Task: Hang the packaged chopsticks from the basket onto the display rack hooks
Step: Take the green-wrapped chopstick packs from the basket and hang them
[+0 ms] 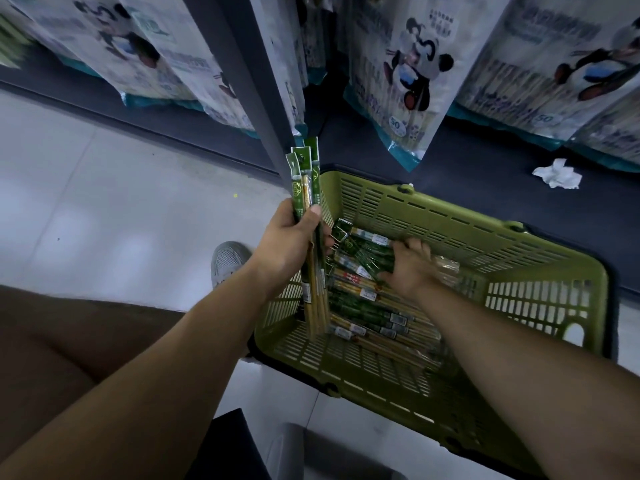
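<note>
1. Head view: the left hand (289,233) is clenched around a bundle of packaged chopsticks (308,216), held roughly upright over the near-left corner of the green basket (540,258), thumb pressed on the front pack.
2. The right hand (410,266) reaches into the basket with fingers curled down onto the loose packs (367,306) lying there; whether it has closed on one I cannot tell.
3. Risk: the bundle holds several slim, glossy packs in one fist, so adding another may let one slide out and drop back or onto the floor (104,202).
4. Risk: the hang-tabs at the bundle's top look fanned unevenly, which may make threading them onto a hook fiddly.
5. Panda-printed bags (412,74) hang on the display rack above; no free hook is visible.
</note>
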Available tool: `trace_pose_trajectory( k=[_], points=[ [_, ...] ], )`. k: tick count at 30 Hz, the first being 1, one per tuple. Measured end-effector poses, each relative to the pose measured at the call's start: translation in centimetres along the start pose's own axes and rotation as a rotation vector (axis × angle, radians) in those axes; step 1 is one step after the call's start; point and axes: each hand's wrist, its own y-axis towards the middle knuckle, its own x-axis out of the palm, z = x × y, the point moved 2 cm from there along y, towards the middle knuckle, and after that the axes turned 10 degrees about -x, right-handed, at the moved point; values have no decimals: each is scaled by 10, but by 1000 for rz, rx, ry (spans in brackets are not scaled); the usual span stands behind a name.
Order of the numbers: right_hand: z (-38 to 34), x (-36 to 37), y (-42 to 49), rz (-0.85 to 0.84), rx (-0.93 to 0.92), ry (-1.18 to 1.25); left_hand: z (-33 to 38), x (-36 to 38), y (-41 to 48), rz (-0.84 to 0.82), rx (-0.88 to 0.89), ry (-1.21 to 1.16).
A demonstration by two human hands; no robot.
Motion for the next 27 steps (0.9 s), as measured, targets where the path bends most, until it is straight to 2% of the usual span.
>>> trace_pose_trajectory(
  k=[5, 13, 20, 27],
  points=[
    [-1, 1, 0, 66, 9, -25, -1, 3, -1, 5, 14, -13],
    [-7, 2, -4, 55, -6, -125, -3, 5, 1, 13, 22, -19],
    [-6, 13, -9, 93, -65, -74, -4, 5, 2, 20, 41, 0],
    [-10, 17, -7, 25, -111, -124, -3, 6, 2, 16, 23, -16]
  ],
)
